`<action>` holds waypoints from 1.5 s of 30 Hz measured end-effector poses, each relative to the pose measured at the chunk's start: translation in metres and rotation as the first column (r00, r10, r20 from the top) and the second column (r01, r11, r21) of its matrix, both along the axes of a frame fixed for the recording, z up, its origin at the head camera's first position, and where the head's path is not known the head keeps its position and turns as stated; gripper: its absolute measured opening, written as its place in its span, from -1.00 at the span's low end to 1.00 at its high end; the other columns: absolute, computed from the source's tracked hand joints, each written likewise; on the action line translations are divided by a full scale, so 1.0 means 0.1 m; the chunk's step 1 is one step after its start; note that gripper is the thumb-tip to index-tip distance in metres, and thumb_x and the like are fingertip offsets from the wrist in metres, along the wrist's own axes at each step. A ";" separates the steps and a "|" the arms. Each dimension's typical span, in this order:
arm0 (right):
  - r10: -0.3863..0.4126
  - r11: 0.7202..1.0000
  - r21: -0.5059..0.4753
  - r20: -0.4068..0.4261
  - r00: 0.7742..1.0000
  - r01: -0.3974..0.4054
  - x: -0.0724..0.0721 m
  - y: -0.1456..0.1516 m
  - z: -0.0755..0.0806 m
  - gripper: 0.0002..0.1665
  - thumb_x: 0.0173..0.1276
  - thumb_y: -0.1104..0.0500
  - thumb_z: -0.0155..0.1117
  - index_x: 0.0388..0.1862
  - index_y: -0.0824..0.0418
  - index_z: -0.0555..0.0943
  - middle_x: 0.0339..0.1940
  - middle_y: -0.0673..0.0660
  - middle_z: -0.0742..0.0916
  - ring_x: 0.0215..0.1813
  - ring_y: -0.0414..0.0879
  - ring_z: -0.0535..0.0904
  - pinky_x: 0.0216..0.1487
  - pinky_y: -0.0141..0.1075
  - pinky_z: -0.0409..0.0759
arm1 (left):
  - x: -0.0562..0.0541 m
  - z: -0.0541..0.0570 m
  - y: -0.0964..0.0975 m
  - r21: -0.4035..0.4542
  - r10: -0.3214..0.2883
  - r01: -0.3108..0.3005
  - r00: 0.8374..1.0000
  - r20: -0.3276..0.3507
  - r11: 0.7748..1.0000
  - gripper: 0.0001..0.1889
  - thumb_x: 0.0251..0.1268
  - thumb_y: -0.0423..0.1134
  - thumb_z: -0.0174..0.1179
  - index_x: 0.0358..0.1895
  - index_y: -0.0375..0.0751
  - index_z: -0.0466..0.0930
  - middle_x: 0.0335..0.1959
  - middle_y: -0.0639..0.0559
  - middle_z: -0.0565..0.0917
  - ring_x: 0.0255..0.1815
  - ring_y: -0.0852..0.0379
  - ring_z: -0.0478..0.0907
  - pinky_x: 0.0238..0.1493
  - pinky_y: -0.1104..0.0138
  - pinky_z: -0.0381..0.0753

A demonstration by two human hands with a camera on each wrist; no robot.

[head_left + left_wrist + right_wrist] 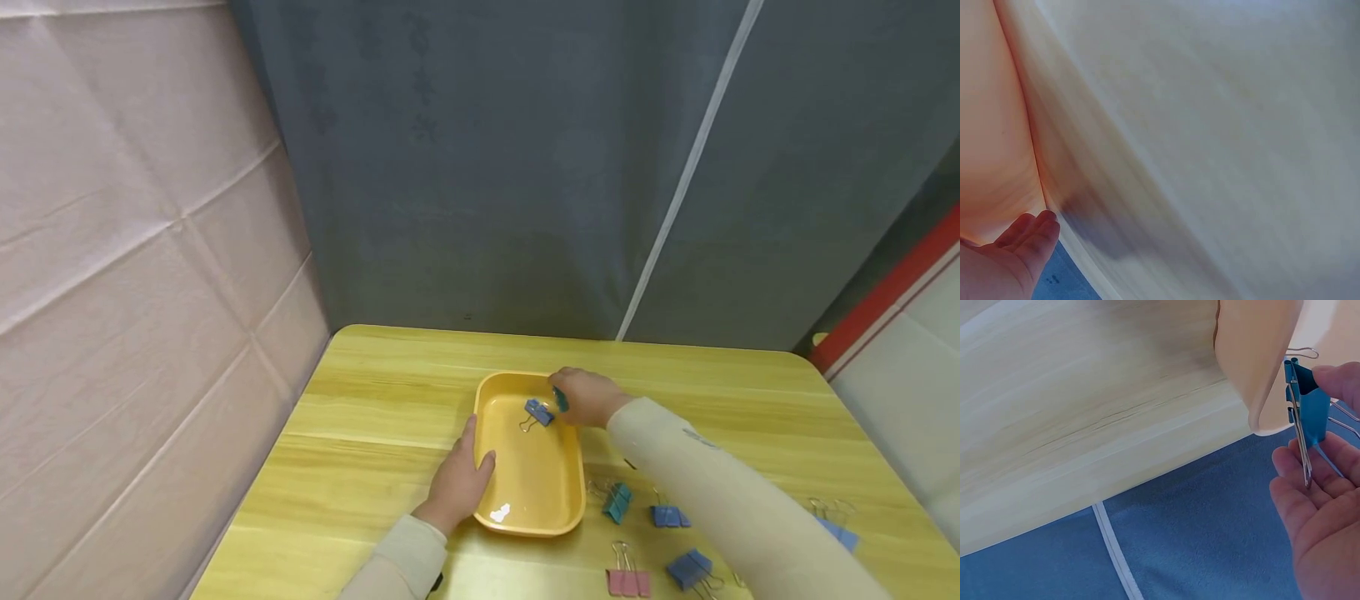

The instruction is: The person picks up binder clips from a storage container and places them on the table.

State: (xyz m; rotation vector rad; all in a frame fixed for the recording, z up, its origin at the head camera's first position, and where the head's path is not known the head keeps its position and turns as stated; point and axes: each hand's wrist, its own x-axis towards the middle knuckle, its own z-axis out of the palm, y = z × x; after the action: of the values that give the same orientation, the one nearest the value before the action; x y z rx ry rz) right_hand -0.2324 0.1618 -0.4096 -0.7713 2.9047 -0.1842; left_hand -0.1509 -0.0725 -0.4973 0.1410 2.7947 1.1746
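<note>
A yellow plastic tray (528,492) stands on the table, with a blue binder clip (538,412) lying inside toward its far end. My left hand (459,479) holds the tray's left rim, thumb over the inner side and fingers along the outer wall. In the left wrist view, those fingers (1038,240) lie against the tray's side. Over the tray's far right corner, my right hand (588,397) pinches a teal binder clip (1313,412) between thumb and fingers. Its wire handles stick out on both sides in the right wrist view.
Right of the tray lie another teal binder clip (618,502), a pink one (628,582) and several blue ones, including one clip (669,517) close to the right sleeve. A dark curtain (480,183) hangs behind the table's far edge; a pale covered wall (135,275) rises at left.
</note>
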 end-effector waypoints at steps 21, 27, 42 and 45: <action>-0.095 0.984 -0.148 0.023 0.995 0.098 0.20 0.43 0.12 -0.30 0.09 0.28 0.40 0.22 0.47 0.45 0.20 0.40 0.57 0.23 0.31 0.47 0.25 0.10 0.46 | -0.02 0.02 -0.01 0.010 -0.003 0.003 1.000 0.015 1.000 -0.27 0.46 -0.05 -0.01 0.55 -0.16 -0.12 0.41 -0.35 0.27 0.28 -0.35 0.37 0.25 -0.13 0.41; -0.126 0.973 -0.191 0.047 0.991 0.132 0.29 0.53 0.16 -0.29 0.12 0.28 0.38 0.25 0.50 0.42 0.21 0.44 0.54 0.25 0.34 0.44 0.25 0.13 0.44 | -0.03 0.01 -0.02 0.018 0.000 0.000 1.000 0.017 1.000 -0.27 0.46 -0.05 -0.01 0.55 -0.17 -0.11 0.42 -0.34 0.26 0.33 -0.33 0.33 0.30 -0.12 0.36; -0.183 0.954 -0.231 0.050 0.982 0.190 0.57 0.79 0.14 -0.26 0.13 0.25 0.44 0.25 0.51 0.41 0.20 0.47 0.53 0.21 0.36 0.45 0.17 0.15 0.49 | -0.06 -0.02 -0.03 0.023 -0.004 0.003 1.000 0.014 1.000 -0.27 0.47 -0.05 -0.01 0.55 -0.18 -0.11 0.43 -0.31 0.25 0.36 -0.30 0.29 0.33 -0.10 0.34; -0.196 0.950 -0.238 0.057 0.979 0.204 0.63 0.84 0.13 -0.27 0.13 0.26 0.44 0.25 0.52 0.40 0.20 0.47 0.53 0.22 0.37 0.45 0.17 0.16 0.49 | -0.07 -0.02 -0.04 0.022 -0.005 0.005 1.000 0.014 1.000 -0.27 0.46 -0.05 -0.01 0.55 -0.18 -0.11 0.43 -0.32 0.25 0.36 -0.30 0.29 0.33 -0.10 0.33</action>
State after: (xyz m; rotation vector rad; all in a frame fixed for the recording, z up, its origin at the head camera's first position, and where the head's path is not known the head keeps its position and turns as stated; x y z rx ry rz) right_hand -0.1695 0.2459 -0.3964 -0.4946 2.9601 -0.5772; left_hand -0.1578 -0.0762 -0.4995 0.1410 2.7686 1.2013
